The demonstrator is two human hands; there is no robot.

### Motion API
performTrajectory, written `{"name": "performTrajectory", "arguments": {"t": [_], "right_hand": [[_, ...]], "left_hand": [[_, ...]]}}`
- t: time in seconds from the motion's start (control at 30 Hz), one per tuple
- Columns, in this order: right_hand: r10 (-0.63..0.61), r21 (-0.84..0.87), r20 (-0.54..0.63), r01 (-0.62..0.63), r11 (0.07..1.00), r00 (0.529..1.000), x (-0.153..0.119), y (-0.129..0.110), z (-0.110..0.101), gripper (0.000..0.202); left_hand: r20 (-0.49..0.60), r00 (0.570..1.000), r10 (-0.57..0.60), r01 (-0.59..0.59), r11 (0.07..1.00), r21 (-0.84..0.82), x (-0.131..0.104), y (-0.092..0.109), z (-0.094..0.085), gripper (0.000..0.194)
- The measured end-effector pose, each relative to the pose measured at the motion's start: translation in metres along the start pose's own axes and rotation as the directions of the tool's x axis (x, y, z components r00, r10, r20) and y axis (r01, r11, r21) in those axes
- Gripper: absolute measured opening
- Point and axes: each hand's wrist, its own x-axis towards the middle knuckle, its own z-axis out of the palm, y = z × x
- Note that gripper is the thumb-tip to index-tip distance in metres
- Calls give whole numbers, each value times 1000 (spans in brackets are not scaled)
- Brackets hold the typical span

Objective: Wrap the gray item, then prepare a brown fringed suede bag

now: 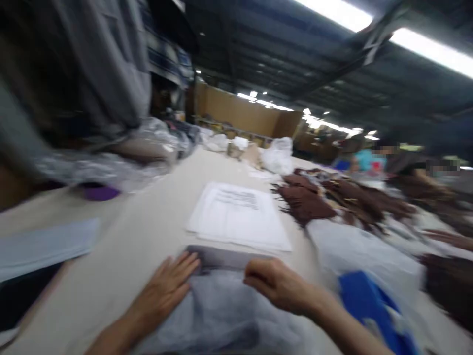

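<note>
A folded grey cloth (pixel 223 258) lies on the table in front of me. Its near part is covered by a cloudy clear plastic bag (pixel 229 310), while a strip of the cloth at the far end is uncovered. My left hand (pixel 166 286) rests on the left side of the bag and cloth, fingers stretched out and fairly flat. On the right side, my right hand (pixel 275 286) is closed in a pinch at the bag's edge by the cloth. Motion blur hides exactly what sits between those fingertips.
Just beyond the cloth lies a stack of white printed bags (pixel 236 217). Fringed brown textiles (pixel 306 197) and a blue bundle (pixel 369 305) are on the right. Pale folded cloth (pixel 48 246) lies left, below plastic-wrapped goods (pixel 121 167). Other people (pixel 373 162) are at the far right.
</note>
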Motion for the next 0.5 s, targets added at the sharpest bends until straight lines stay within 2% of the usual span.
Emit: {"name": "performTrajectory", "arguments": {"t": [0.03,0.1,0.27,0.37,0.5], "right_hand": [[-22,21,66,20,1000,998,20,0,-2,17],[-69,64,184,58,996,980,49,-7,-5,17],[-159,155,456,98,983,876,87,-35,2,11],[-138,-2,550,166,986,824,114,-35,21,9],[-57,-247,557,231,941,829,141,-31,45,7]], "left_hand": [[69,995,-71,70,997,7,-12,-11,-5,42],[164,975,-151,159,987,-36,-22,-20,-9,47],[141,973,-182,203,967,-154,-15,-8,-5,58],[130,972,-194,214,962,-170,-17,-6,-4,65],[133,972,-192,212,964,-158,-20,-8,-4,72]]}}
